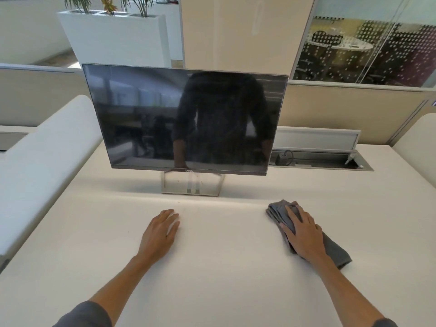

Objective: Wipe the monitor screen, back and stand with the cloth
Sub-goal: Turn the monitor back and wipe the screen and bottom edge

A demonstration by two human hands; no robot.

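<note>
While we look down from head height, a white tabletop (224, 267) stretches ahead with a dark, switched-off monitor (186, 119) standing upright on its silver stand (192, 184) at the far middle. Our right hand (304, 234) lies flat on a folded grey cloth (335, 252), fingers (291, 214) straight and pressing it to the tabletop, not yet curled round it. Our left hand (162, 231) rests open and empty on the bare surface, fingers relaxed. We judge wiping has not begun. From the cloth, the screen lies forward and to the left, its long side running left to right; the stand sits nearer the left hand, but the right hand has the cloth.
</note>
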